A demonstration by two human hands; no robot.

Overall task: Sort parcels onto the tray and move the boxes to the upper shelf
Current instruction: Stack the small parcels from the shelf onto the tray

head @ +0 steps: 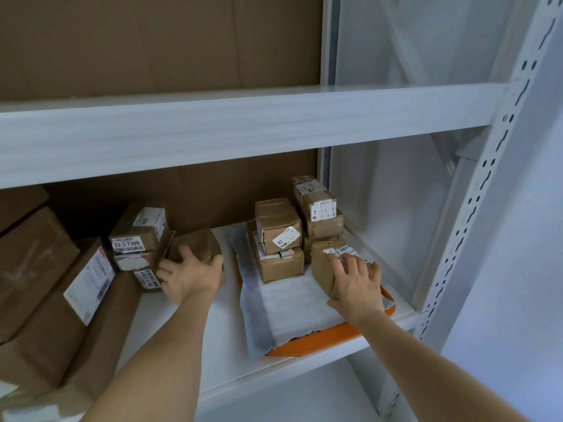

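Nearest to me, the orange tray (320,342) lay on the lower shelf (213,354), its front rim just at the shelf's edge, with a white padded sheet (292,309) spread over it and spilling past its left side. The person's right hand (355,284) lay on a brown parcel (323,269) at the tray's right front, fingers spread and fairly straight across the parcel's top and barcode label, thumb down its near side; pressing rather than wrapped round it. Left of the tray, on the bare shelf, the left hand (190,275) gripped a small plain parcel (196,243), fingers curled over its near face. Further left of the tray a stack of three labelled parcels (138,239) touched that one, and beyond them leaned large cartons (39,269). Toward the tray's back stood two more stacks: a two-high middle stack (278,239) and a taller rear stack (318,211) against the right corner. Above the tray ran the upper shelf (243,129), backed by brown cardboard (152,41).
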